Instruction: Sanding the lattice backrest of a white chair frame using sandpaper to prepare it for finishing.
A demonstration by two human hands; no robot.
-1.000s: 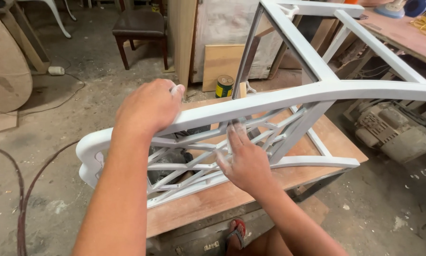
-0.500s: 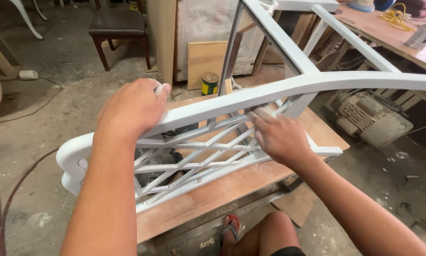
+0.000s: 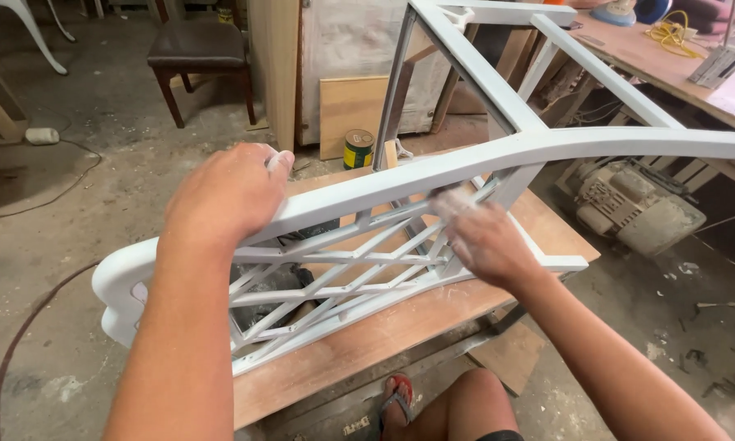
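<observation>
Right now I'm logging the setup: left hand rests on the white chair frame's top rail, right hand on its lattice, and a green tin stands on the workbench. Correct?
Nearly. The head view shows the green tin on the floor behind the workbench, not on it. The left hand does rest on the white chair frame, and the right hand on its lattice.

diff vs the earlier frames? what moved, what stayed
The right hand slid along the lattice slats, from the middle of the panel up toward the upright post. The left hand stayed clamped over the curved top rail. The white chair frame still lies on the wooden board; nothing was let go.
</observation>
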